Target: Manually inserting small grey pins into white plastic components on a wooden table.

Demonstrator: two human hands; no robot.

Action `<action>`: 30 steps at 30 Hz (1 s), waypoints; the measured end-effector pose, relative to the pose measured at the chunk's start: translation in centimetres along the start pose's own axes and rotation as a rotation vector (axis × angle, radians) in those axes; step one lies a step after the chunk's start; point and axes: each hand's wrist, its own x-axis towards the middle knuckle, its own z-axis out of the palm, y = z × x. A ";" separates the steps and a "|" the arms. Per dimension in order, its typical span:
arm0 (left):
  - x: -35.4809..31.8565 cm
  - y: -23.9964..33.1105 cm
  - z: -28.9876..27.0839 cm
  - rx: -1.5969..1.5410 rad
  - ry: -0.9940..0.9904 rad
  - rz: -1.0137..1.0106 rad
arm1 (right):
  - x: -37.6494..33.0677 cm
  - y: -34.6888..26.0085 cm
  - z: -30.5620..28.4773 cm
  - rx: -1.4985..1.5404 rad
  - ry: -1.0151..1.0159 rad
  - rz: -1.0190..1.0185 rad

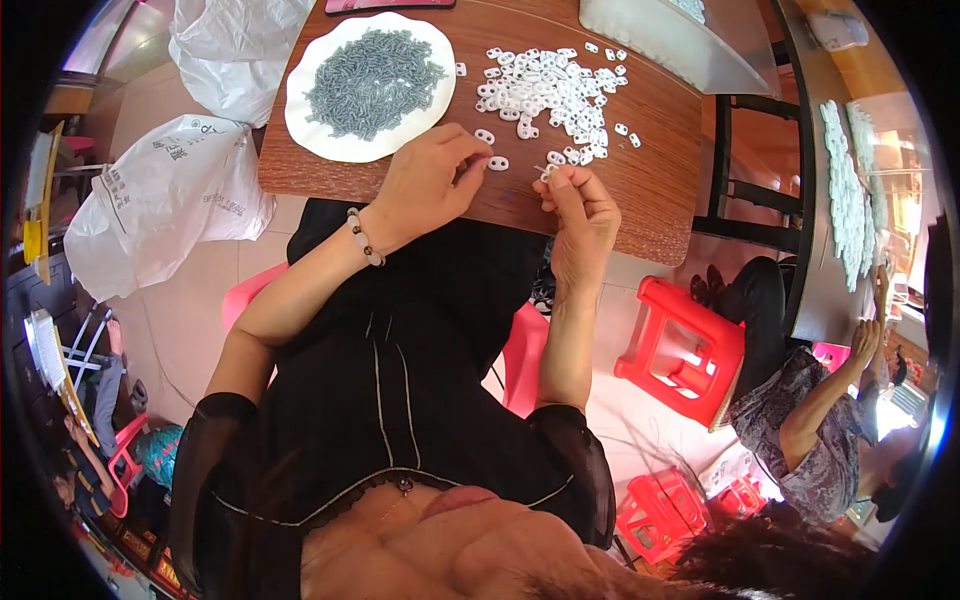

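Note:
My right hand is closed at the table's front edge, its thumb and forefinger pinching a small white two-hole plastic piece. To its left, my left hand is closed in a pinch over the table edge; whatever sits between its fingertips is too small to make out. Two loose white two-hole pieces lie just beyond those fingertips. Further back spreads a heap of the same white pieces. On the left, a white scalloped plate holds a mound of small grey rod-shaped parts.
Both hands work over a brown wooden table. A whitish plastic bin stands at its far right. White plastic bags rest at left. To the right are a red stool and another person at a dark table with white pieces.

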 end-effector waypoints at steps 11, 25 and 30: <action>0.5 -0.3 1.1 0.210 -0.043 0.188 | -0.1 0.0 -0.4 0.017 -0.005 -0.013; 1.0 -0.2 0.9 -0.454 -0.097 -0.213 | 0.0 -0.1 -0.6 -0.004 -0.042 -0.028; 0.9 0.4 0.0 -0.806 -0.231 -0.446 | -0.2 -0.2 -0.6 0.066 -0.052 0.009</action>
